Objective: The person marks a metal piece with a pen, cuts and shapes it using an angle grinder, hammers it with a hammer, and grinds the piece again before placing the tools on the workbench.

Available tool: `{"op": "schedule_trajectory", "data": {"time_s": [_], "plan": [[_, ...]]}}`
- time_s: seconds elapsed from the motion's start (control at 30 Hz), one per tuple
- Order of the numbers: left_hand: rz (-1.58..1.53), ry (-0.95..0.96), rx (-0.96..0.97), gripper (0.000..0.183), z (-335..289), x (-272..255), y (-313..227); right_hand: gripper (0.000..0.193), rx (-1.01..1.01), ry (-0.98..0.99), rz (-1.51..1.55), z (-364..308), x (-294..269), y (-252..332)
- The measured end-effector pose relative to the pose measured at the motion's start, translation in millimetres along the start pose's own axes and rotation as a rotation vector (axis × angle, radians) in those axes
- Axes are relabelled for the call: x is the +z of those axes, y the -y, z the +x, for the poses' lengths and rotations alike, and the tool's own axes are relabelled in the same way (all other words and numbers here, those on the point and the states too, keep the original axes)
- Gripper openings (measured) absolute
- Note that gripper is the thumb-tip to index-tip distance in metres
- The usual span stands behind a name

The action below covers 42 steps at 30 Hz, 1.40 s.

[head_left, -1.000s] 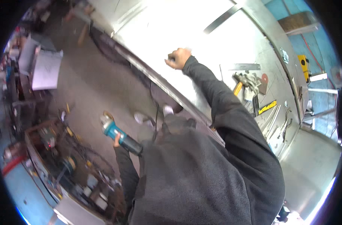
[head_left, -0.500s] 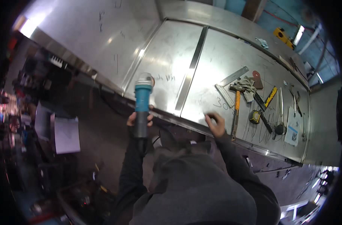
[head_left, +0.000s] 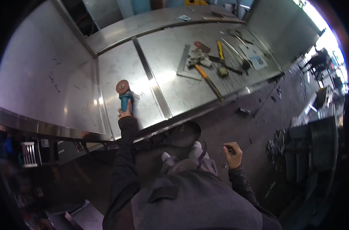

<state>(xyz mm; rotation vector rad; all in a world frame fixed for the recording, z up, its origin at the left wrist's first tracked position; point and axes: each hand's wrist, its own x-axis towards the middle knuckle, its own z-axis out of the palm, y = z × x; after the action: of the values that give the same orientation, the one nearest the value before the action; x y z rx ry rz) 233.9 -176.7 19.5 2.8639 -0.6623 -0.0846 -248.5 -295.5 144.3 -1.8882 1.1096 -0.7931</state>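
My left hand point(head_left: 125, 112) is closed round the body of a teal angle grinder point(head_left: 125, 100). The grinder's reddish-brown disc point(head_left: 122, 86) faces up, over the left part of a steel bench top point(head_left: 117, 63). Whether the tool rests on the metal or hangs just above it, I cannot tell. Away from the bench, over the dark floor, is my right hand point(head_left: 233, 155). Its fingers are loosely curled, the thumb is apart from them, and nothing shows in it.
Farther right on the bench lie an orange-handled hammer point(head_left: 209, 81), grey gloves point(head_left: 199, 57), a metal square point(head_left: 183, 60), a tape measure point(head_left: 222, 71) and a loose disc point(head_left: 202, 46). Upright steel panels point(head_left: 40, 76) wall the left side. Dark bins point(head_left: 310, 149) stand at right.
The grinder has gone from upright near the bench's front edge to farther over the bench, its disc now turned up. My right hand has moved back off the bench edge. The view has turned.
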Motion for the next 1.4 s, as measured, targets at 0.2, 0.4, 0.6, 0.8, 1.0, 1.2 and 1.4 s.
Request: {"op": "schedule_trajectory", "data": {"time_s": [0.2, 0.4, 0.6, 0.8, 1.0, 1.2, 1.4], "plan": [[0.087, -0.142, 0.087, 0.085, -9.0, 7.5, 2.1, 0.015, -0.18, -0.049, 0.133, -40.0, -8.8, 90.6], [-0.934, -0.381, 0.563, 0.01, -181.9, -194.3, -74.5, 0.017, -0.689, 0.044, 0.68, -79.0, -46.9, 216.3], [-1.625, -0.149, 1.436, 0.01, -382.9, -351.9, -57.9, 0.032, -0.838, 0.76, 1.063, -100.6, -96.2, 266.9], [-1.422, 0.075, 1.58, 0.022, -431.7, -400.6, -15.4, 0.017, -0.916, 0.558, 1.365, -167.5, -59.6, 255.2], [-1.58, 0.144, 1.582, 0.012, -476.9, -407.7, 12.5, 0.007, -0.667, 0.726, 1.274, -232.3, -82.6, 297.0], [-1.692, 0.064, 0.926, 0.016, -542.4, -430.2, 103.7, 0.017, -0.439, 0.746, 0.968, -311.9, -53.6, 349.9], [-1.154, -0.914, 1.199, 0.015, -599.8, -419.8, 227.9, 0.022, -1.018, 0.623, 1.156, -350.0, -23.6, 332.4]]}}
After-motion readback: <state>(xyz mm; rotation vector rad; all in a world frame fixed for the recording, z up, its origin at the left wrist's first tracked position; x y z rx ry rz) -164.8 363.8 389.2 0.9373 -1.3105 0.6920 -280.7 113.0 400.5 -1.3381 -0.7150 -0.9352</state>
